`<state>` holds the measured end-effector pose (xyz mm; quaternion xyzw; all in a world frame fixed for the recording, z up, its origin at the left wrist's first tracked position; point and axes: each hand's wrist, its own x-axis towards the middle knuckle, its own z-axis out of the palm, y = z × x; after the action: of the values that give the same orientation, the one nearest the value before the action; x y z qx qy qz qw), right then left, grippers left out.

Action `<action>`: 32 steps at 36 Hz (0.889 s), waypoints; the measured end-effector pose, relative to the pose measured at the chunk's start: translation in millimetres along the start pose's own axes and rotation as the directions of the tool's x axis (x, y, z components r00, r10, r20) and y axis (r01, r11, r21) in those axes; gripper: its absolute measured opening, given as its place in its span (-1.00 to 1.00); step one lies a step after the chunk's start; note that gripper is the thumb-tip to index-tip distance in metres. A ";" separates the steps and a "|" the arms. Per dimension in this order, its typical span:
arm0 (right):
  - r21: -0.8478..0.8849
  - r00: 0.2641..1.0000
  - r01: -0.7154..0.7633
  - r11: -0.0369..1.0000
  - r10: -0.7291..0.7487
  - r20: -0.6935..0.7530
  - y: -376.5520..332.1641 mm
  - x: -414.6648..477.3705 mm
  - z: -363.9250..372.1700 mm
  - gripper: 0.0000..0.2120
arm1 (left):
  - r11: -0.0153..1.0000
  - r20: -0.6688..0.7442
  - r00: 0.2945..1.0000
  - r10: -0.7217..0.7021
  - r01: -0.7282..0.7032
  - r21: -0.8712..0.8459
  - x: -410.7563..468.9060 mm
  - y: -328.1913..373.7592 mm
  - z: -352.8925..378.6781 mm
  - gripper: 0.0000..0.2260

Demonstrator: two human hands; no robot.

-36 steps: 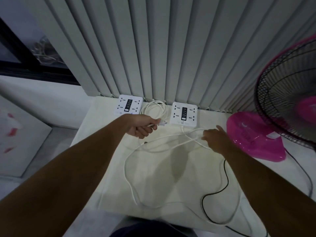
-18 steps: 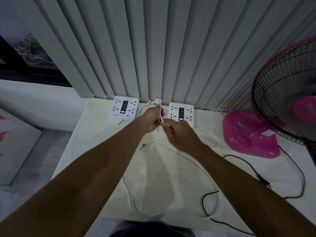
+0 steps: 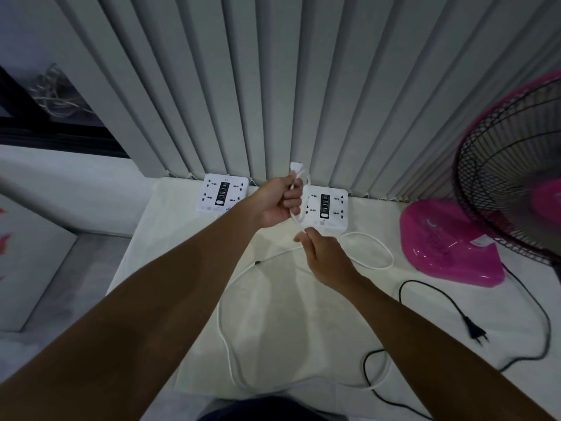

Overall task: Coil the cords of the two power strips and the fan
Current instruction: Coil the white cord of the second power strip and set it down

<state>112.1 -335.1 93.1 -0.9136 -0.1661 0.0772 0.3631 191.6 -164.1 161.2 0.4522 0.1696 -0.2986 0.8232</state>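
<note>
Left hand [image 3: 280, 202] gripped the white cord [image 3: 295, 218], right hand [image 3: 326, 256] pinched it below; black fan cord [image 3: 431, 288] crossed its loop.

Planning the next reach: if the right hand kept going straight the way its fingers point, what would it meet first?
The white cord, which the right hand seems to pinch just below the left hand. Beyond that, probably the left hand's curled fingers, though depth is unclear.

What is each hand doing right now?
Left hand: closed on the white cord, near its plug.
Right hand: pinching the same cord lower down.
</note>
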 end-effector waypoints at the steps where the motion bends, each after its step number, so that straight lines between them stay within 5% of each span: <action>1: -0.005 0.999 -0.003 1.000 0.003 0.037 6.1 -2.3 1.3 -0.58 | 1.000 0.026 1.000 -0.007 0.007 -0.026 -0.6 3.3 -1.4 -0.66; 8: -0.092 0.893 -0.255 0.963 0.271 0.359 79.7 -20.6 -1.2 -0.85 | 0.985 0.169 0.986 0.001 0.028 -0.172 -9.2 26.7 -17.6 -0.64; 13: -0.047 0.815 -0.524 0.850 0.517 0.262 110.5 -26.2 -28.5 -0.77 | 0.993 0.228 0.967 -0.115 0.103 0.064 -21.4 39.9 -33.1 -0.66; 21: 0.431 0.677 -0.713 0.553 0.702 0.220 78.0 24.0 -86.3 -0.68 | 0.880 0.137 0.939 -0.315 0.235 0.413 -23.0 18.9 -21.7 -0.63; 28: 0.771 0.748 -0.547 0.326 0.604 0.275 20.4 62.2 -101.5 -0.76 | 0.873 0.056 0.968 -0.245 0.195 0.447 -11.1 3.2 0.2 -0.65; 30: 0.792 0.794 -0.465 0.395 0.582 0.175 3.0 62.2 -95.2 -0.79 | 0.881 0.019 0.981 -0.195 0.167 0.444 -7.2 0.1 4.9 -0.65; 32: 0.745 0.861 -0.335 0.577 0.508 -0.006 -10.3 55.8 -85.5 -0.81 | 0.883 -0.012 0.989 -0.147 0.136 0.449 -4.4 -2.9 9.6 -0.64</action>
<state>184.0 -362.6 160.9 -0.7104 0.1426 0.1196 0.6787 186.4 -171.9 166.8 0.6127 0.1195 -0.3938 0.6747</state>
